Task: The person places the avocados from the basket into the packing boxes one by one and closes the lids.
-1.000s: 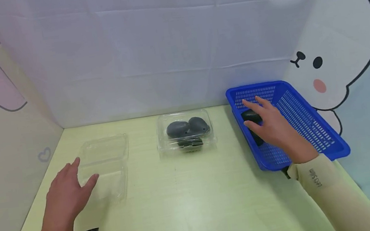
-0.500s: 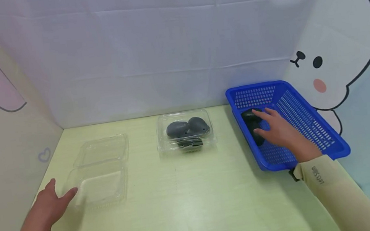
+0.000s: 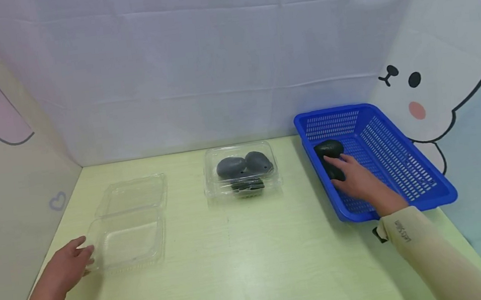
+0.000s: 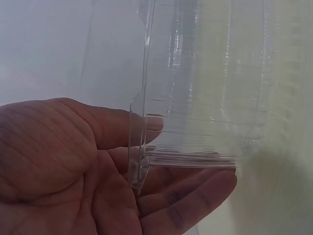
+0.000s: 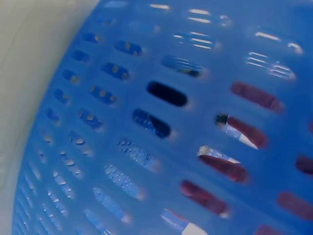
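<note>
In the head view my left hand (image 3: 67, 266) is at the near left corner of an open clear plastic clamshell container (image 3: 127, 241). The left wrist view shows the thumb over the container's rim (image 4: 146, 63) and the fingers against its outside, pinching the side. My right hand (image 3: 357, 180) reaches into the blue basket (image 3: 423, 167), thumb and fingers on either side of a dark avocado (image 3: 334, 171). A second dark avocado (image 3: 329, 148) lies just beyond it. In the right wrist view the basket wall (image 5: 146, 186) hides most of the hand; fingers show through its slots.
A closed clear clamshell container (image 3: 213, 188) with dark avocados (image 3: 231, 167) inside stands at the table's back middle. A white cloth (image 3: 213, 73) hangs behind the table. Printed cloth lines both sides, and the basket stands against the right one.
My left hand has moved left and toward me, then closed on the open container's side. My right hand has come down onto the nearer avocado in the basket.
</note>
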`<state>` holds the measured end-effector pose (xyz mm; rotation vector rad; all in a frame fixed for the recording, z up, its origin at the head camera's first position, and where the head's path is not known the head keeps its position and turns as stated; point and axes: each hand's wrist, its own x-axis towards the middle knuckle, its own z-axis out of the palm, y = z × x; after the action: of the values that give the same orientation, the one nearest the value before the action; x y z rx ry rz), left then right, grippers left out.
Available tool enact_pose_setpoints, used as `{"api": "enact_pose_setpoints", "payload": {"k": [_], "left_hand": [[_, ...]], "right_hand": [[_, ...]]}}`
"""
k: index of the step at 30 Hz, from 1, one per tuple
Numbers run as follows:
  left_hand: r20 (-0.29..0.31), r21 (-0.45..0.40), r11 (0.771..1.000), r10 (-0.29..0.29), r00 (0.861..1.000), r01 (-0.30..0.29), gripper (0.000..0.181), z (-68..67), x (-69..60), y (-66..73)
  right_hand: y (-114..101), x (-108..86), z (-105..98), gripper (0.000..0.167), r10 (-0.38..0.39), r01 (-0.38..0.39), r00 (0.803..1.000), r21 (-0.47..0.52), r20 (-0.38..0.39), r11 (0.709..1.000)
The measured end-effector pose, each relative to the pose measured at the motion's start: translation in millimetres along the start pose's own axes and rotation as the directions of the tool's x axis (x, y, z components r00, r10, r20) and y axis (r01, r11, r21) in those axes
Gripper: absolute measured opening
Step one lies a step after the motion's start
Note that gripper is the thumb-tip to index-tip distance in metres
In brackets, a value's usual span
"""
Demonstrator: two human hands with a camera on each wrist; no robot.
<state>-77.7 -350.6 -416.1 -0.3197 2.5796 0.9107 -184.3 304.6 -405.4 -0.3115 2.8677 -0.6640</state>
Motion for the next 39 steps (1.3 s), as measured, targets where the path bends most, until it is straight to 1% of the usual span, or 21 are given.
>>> {"api": "enact_pose_setpoints", "payload": {"k": [4,8,11,14,17,19,21,26,29,33,39], "left_hand": [[-0.014,-0.034,0.999,0.010,1.000,-0.010,0.063,4.1,2.4,-0.6],[-0.010,-0.071,0.997,0.012,1.000,-0.013,0.064,6.9,4.5,-0.3],[-0.009,-0.098,0.995,0.016,1.000,-0.016,0.065,8.2,5.9,0.8],[-0.007,-0.128,0.991,0.026,1.000,-0.026,0.065,9.7,6.1,2.9],[0.008,-0.188,0.981,0.044,0.999,-0.042,0.066,12.7,4.7,5.1],[0.022,-0.231,0.972,0.048,0.999,-0.041,0.068,15.0,3.9,7.0],[0.038,-0.278,0.960,0.056,0.998,-0.043,0.070,17.7,3.3,8.9],[0.069,-0.351,0.935,0.073,0.995,-0.044,0.080,24.2,1.2,13.2],[0.076,-0.372,0.927,0.084,0.994,-0.050,0.085,28.8,-1.1,15.0],[0.074,-0.390,0.919,0.103,0.992,-0.066,0.086,36.3,-5.3,18.7],[0.071,-0.397,0.915,0.112,0.991,-0.075,0.087,47.3,-10.9,26.1]], "right_hand": [[1,1.1,2,0.064,-0.009,0.009,1.000,-0.011,0.017,1.000],[1,2.4,5,0.060,-0.016,0.017,0.999,-0.035,0.033,0.999],[1,3.1,8,0.054,-0.011,0.012,1.000,-0.054,0.022,0.998],[0,3.2,10,0.046,-0.013,0.013,1.000,-0.070,-0.007,0.997],[0,2.8,11,0.042,-0.022,0.020,0.999,-0.083,-0.027,0.996],[1,2.0,11,0.041,-0.028,0.025,0.999,-0.088,-0.031,0.996],[2,1.4,11,0.040,-0.033,0.029,0.999,-0.093,-0.035,0.995],[4,-1.1,10,0.039,-0.035,0.031,0.999,-0.102,-0.033,0.994],[6,-3.3,9,0.040,-0.051,0.048,0.998,-0.101,-0.034,0.994],[7,-8.3,7,0.041,-0.064,0.061,0.997,-0.085,-0.033,0.995],[3,-15.6,-5,0.043,-0.021,0.020,1.000,-0.040,-0.021,0.999]]}}
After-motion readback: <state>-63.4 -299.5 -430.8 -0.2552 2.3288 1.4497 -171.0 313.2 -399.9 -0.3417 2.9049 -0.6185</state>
